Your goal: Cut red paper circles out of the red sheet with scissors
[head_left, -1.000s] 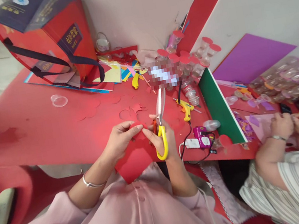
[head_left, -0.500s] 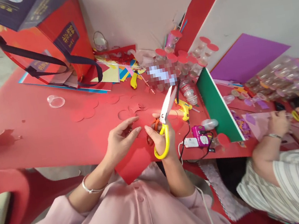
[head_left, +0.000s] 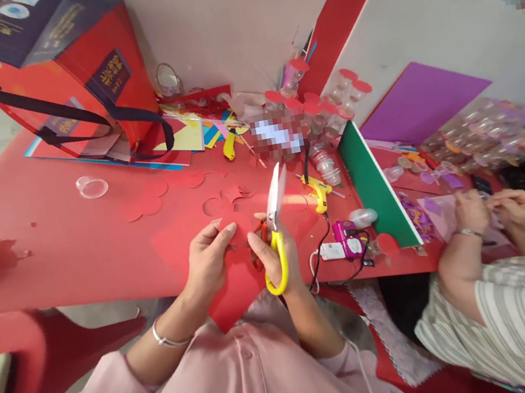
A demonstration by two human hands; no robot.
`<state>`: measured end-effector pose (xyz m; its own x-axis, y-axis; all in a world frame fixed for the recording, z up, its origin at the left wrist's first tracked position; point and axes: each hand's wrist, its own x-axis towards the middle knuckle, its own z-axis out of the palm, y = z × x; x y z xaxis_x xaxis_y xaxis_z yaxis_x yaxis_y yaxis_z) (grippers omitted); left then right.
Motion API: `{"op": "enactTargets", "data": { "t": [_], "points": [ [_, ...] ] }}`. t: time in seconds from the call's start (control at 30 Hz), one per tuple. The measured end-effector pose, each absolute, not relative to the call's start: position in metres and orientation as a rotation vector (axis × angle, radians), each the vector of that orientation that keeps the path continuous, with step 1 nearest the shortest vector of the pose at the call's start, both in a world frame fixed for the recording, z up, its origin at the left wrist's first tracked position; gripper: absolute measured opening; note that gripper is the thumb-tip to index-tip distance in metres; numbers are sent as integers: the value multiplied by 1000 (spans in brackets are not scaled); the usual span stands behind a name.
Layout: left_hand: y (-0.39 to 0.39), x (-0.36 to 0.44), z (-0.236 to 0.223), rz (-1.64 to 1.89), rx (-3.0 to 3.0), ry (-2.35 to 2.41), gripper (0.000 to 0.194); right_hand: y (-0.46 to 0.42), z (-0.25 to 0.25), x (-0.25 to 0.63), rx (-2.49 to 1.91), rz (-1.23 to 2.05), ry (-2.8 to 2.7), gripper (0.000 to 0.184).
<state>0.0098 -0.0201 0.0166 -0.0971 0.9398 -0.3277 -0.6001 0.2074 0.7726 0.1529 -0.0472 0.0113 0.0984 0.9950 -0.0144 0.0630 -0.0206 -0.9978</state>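
Between its thumb and fingers my left hand (head_left: 208, 255) pinches a piece of red paper (head_left: 237, 225) with a rounded edge. My right hand (head_left: 278, 258) is closed around a pair of scissors (head_left: 273, 215), one handle loop yellow and the other orange-red. The blades point away from me and stand slightly apart, not touching the paper. Below my hands a larger red sheet (head_left: 236, 292) hangs over the table's front edge. Cut red paper shapes (head_left: 148, 199) lie beyond my left hand, hard to tell from the red tabletop (head_left: 75, 257).
A yellow glue gun (head_left: 318, 192) and a pink power adapter (head_left: 350, 240) with cables are on my right. A green board (head_left: 377, 186) divides off a co-worker's hands (head_left: 473, 213). A large red bag (head_left: 120, 79) stands back left, with a yellow cutter (head_left: 230, 146) nearby.
My left hand, with fingers apart before, is now closed on red paper. The scissors have shifted slightly left and toward me in my right hand. The co-worker's hands have moved closer together.
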Motion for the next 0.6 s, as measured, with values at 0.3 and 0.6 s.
{"op": "enactTargets", "data": {
  "t": [0.3, 0.6],
  "points": [
    [-12, -15, 18, 1266, 634, 970, 29, -77, 1, 189, -1202, 1486, -1402, 83],
    [-7, -23, 25, 1133, 758, 983, 21, -76, 15, 190, -1221, 1587, -1387, 88]
  ]
}}
